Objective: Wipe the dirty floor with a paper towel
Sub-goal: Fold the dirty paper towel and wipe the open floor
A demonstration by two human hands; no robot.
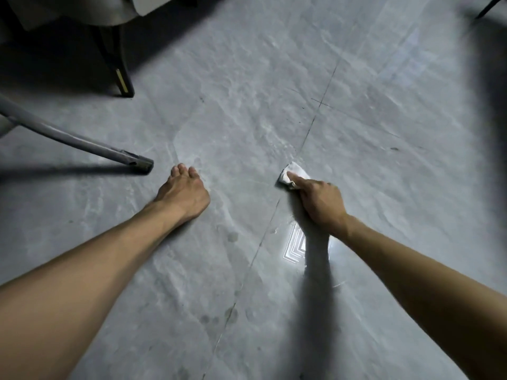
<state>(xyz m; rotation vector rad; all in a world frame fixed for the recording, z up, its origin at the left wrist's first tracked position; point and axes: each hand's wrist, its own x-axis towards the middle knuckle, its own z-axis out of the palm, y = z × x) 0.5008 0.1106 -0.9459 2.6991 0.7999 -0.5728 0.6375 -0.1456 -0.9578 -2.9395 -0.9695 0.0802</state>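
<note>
A crumpled white paper towel [295, 171] lies on the grey marbled tile floor [247, 111], right beside a dark grout line. My right hand [319, 202] grips the towel and presses it down, the index finger stretched over it. My left hand [183, 194] rests flat on the floor to the left, fingers together and pointing forward, holding nothing. Small dark specks [394, 148] and dull round smudges [232, 236] mark the tiles.
A grey metal leg with a flat foot [140, 161] slants in from the left, close to my left hand. A black chair leg with a brass tip [123, 80] stands at the upper left under a pale seat. Another thin dark leg [487, 6] shows at the top right.
</note>
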